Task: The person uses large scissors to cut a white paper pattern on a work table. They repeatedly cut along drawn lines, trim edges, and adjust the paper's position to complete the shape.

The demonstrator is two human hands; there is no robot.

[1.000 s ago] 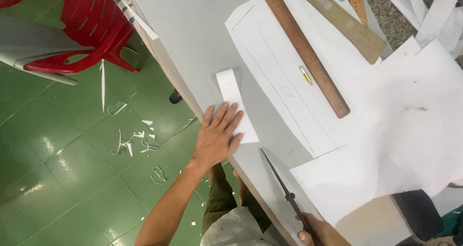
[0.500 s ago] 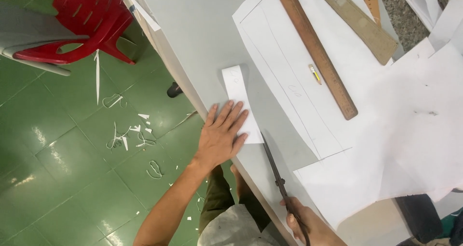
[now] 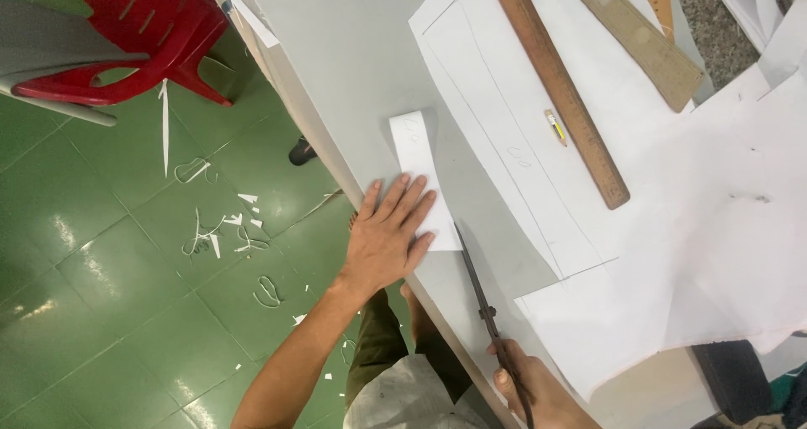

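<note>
Seen from the head camera looking down, a grey worktop [image 3: 353,51] runs diagonally across the frame, with no bins or boxes on it, only loose sheets and tools. Near the middle of the frame, the left hand [image 3: 385,236] lies flat, fingers spread and palm down, pressing the lower end of a small white paper strip [image 3: 420,164] against the worktop near its edge. At the bottom centre, the right hand [image 3: 530,391] is closed around the handles of long dark scissors [image 3: 479,286], whose blades point up toward the strip; the tips lie just beside its lower right corner. To the right lies a large white paper sheet [image 3: 672,252] with pencilled lines. Upper right, a long wooden ruler [image 3: 559,89] rests on the paper, a short pencil [image 3: 555,128] just beside it. A red plastic chair [image 3: 143,34] stands upper left on the green floor [image 3: 109,311], which is littered with paper scraps [image 3: 223,231].
</note>
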